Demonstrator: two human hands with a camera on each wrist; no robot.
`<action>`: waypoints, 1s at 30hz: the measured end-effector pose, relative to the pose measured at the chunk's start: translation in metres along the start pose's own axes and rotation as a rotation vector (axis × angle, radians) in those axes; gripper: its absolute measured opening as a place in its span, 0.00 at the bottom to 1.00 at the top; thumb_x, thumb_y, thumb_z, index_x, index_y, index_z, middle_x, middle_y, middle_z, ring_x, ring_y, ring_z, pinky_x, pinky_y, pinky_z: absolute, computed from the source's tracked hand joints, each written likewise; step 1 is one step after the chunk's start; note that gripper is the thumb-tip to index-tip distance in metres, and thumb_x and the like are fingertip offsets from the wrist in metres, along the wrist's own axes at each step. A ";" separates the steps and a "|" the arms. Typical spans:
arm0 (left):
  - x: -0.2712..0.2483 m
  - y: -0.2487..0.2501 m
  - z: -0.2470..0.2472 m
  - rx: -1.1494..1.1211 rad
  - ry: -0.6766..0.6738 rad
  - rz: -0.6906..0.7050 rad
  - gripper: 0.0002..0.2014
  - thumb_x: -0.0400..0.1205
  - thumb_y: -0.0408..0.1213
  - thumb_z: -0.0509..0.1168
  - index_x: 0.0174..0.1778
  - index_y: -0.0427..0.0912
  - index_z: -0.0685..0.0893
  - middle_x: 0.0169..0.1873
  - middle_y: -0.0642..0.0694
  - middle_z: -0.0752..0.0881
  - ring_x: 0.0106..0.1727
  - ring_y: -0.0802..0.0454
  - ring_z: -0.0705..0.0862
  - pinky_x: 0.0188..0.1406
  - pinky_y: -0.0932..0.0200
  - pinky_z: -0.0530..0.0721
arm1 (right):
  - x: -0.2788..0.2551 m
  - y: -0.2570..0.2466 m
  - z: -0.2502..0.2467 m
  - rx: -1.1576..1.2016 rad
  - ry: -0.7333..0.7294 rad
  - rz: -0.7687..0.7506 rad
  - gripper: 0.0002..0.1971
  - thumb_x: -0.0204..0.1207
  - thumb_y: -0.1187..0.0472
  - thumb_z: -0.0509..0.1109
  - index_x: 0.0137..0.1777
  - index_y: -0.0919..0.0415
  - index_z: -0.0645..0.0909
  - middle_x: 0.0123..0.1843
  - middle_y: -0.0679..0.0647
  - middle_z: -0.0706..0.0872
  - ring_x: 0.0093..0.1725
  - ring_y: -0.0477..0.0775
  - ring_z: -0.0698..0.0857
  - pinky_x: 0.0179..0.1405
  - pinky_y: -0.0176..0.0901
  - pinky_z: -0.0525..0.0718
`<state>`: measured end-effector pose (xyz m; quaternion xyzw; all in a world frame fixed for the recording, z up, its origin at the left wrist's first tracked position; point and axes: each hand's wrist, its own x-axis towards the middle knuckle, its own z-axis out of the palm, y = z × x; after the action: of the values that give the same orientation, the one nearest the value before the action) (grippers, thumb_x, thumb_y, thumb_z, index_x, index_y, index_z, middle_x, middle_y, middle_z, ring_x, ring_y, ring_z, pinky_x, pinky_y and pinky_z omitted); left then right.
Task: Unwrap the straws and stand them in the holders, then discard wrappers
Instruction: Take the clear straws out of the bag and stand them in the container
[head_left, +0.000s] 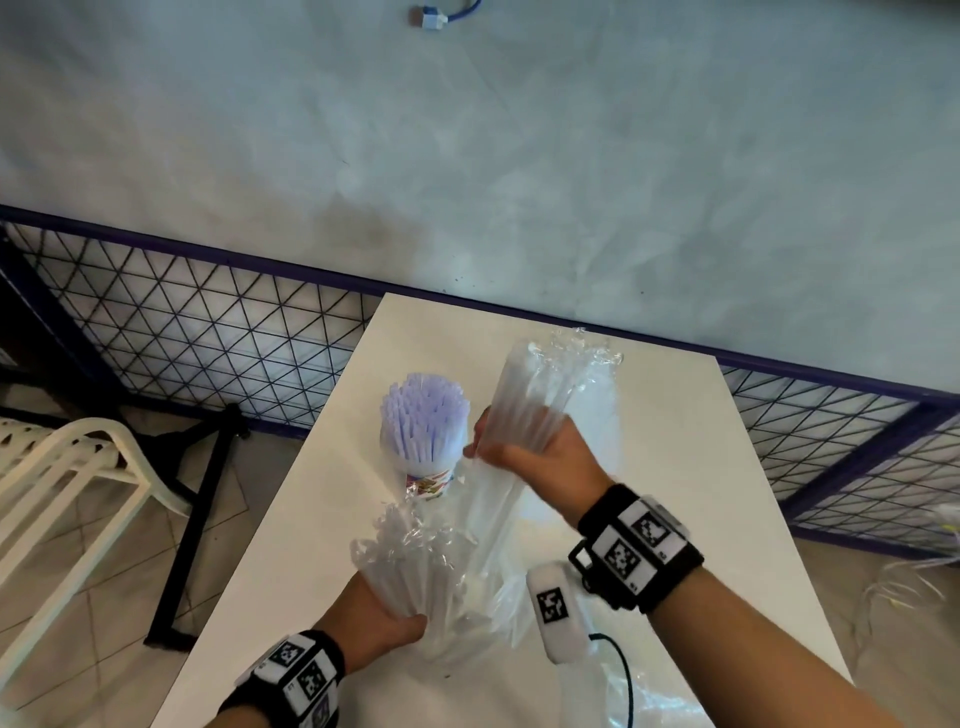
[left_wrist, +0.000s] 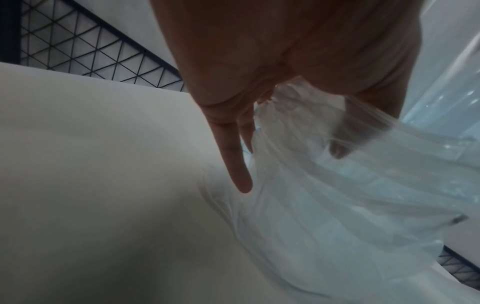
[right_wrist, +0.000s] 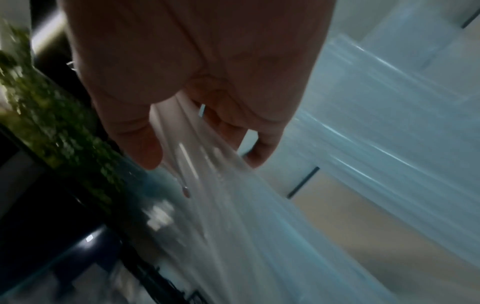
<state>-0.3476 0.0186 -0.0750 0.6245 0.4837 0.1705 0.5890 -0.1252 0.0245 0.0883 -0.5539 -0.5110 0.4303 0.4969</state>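
A paper cup holder (head_left: 429, 484) stands mid-table, packed with upright pale purple straws (head_left: 422, 420). Just right of it my right hand (head_left: 511, 449) grips a bundle of clear-wrapped straws (head_left: 524, 387) held above the white table (head_left: 675, 467); in the right wrist view the right hand (right_wrist: 205, 158) has thumb and fingers curled round the wrapped straws (right_wrist: 233, 205). Nearer me, my left hand (head_left: 389, 616) grips a second wrapped bundle (head_left: 415, 556) from below. In the left wrist view the left hand (left_wrist: 291, 166) closes on the crinkled plastic (left_wrist: 311, 205).
A loose clear plastic bag (head_left: 498, 603) lies between my arms. A white tagged device (head_left: 557, 610) with a dark cable sits beside it. A white plastic chair (head_left: 67, 467) and a black table leg (head_left: 189, 525) are left of the table. A wire mesh fence (head_left: 208, 332) runs behind.
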 end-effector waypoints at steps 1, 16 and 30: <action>0.000 0.000 0.000 -0.003 -0.005 -0.003 0.21 0.61 0.39 0.76 0.50 0.50 0.84 0.41 0.54 0.91 0.45 0.69 0.88 0.43 0.77 0.80 | 0.003 -0.013 -0.005 0.043 0.027 -0.037 0.11 0.55 0.55 0.82 0.40 0.51 0.90 0.44 0.56 0.92 0.51 0.67 0.91 0.60 0.62 0.87; 0.000 -0.001 -0.001 -0.016 -0.059 0.037 0.27 0.53 0.49 0.75 0.49 0.48 0.83 0.44 0.69 0.89 0.46 0.71 0.87 0.45 0.80 0.78 | 0.057 -0.057 -0.080 -0.047 0.126 -0.180 0.13 0.71 0.72 0.79 0.54 0.63 0.83 0.48 0.59 0.92 0.54 0.62 0.91 0.63 0.56 0.86; 0.002 -0.002 -0.003 0.087 -0.084 0.046 0.28 0.55 0.55 0.72 0.52 0.54 0.79 0.44 0.78 0.85 0.49 0.81 0.81 0.47 0.86 0.72 | 0.045 0.014 -0.079 -1.022 0.257 0.020 0.45 0.51 0.35 0.85 0.68 0.46 0.72 0.74 0.43 0.71 0.75 0.52 0.67 0.65 0.49 0.62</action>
<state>-0.3499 0.0213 -0.0765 0.6671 0.4512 0.1362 0.5770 -0.0407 0.0603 0.0863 -0.7787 -0.5852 0.0596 0.2181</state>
